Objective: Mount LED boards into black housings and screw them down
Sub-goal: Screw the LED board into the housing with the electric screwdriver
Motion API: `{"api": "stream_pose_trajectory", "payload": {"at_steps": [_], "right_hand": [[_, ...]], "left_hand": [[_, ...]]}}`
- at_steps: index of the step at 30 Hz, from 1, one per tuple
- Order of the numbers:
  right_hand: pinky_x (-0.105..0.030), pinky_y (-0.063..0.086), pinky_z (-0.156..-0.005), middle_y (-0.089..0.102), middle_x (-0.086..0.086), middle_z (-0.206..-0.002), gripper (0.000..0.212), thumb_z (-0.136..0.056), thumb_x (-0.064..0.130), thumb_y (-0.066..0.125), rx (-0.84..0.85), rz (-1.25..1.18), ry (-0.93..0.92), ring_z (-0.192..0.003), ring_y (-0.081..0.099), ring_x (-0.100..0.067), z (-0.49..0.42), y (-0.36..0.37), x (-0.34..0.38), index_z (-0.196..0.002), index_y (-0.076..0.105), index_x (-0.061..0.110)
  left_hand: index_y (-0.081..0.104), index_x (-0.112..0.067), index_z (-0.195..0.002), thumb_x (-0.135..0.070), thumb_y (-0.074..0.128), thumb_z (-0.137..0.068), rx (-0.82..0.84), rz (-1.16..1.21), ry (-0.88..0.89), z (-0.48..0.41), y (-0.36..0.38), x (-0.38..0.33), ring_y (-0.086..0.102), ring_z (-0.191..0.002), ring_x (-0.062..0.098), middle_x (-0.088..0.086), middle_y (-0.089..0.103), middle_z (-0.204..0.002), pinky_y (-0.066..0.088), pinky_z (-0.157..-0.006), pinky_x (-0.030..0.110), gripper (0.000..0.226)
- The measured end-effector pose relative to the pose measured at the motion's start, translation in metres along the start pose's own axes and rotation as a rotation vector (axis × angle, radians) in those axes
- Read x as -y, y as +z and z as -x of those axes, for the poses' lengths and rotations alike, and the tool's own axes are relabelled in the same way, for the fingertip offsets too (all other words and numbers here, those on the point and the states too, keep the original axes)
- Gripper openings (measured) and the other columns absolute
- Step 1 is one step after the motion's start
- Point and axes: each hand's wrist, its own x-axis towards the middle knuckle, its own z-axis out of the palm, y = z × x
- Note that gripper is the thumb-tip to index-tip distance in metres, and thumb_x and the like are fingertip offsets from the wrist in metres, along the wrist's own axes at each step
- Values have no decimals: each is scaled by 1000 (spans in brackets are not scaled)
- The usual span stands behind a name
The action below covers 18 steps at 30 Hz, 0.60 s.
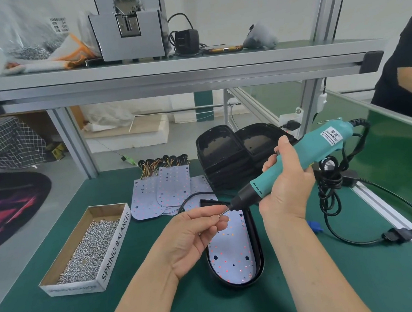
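Teal screwdriver [298,159], gripped in the right hand [287,181], is slanting down to the screw [222,214] the left hand [193,234] is pinching at its bit, both hovering above the far end of the black housing [260,254] lying lengthwise away from the person on the table [355,279], LED board [231,251] inside.

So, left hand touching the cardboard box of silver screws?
Apart. Head view: bare green mat shows between the left hand and the cardboard box of silver screws.
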Motion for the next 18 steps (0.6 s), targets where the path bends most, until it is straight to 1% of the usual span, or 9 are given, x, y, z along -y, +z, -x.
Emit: {"api": "stream_pose_trajectory", "payload": {"at_steps": [5,9,12,15,18], "right_hand": [[-21,46,-49,57,8,-63,23,-87,19,77,-4,0,25,-51,52,-7,1,-2,-3,-89,54,15],[-21,46,-50,57,9,-63,23,-87,20,76,1,15,16,-51,51,-8,1,-1,-6,-88,54,14],[-20,46,-49,56,11,-58,23,-87,20,76,-33,34,13,-49,51,-7,0,0,-6,-89,54,15],[-19,45,-48,55,13,-53,22,-88,22,75,-84,50,16,-47,50,-5,0,1,-5,-88,54,16],[-18,45,-47,55,14,-51,22,-88,24,75,-133,36,60,-46,51,-4,-4,-2,-4,-92,55,17]], "left_hand": [[80,0,-89,11,61,-85,-8,-13,17,2,0,0,73,-70,16,20,74,-86,55,-58,14,23],[82,-5,-88,11,62,-87,-18,-102,77,4,2,2,74,-73,17,18,75,-87,55,-61,15,25],[83,-13,-88,9,62,-90,-31,-223,165,5,6,4,74,-77,17,15,77,-89,54,-65,15,31],[83,-23,-91,7,60,-92,-62,-355,300,8,11,8,74,-82,17,10,78,-91,52,-68,16,38],[81,-26,-98,7,59,-93,-119,-450,437,9,17,13,74,-80,15,3,78,-89,52,-67,16,40]]}}
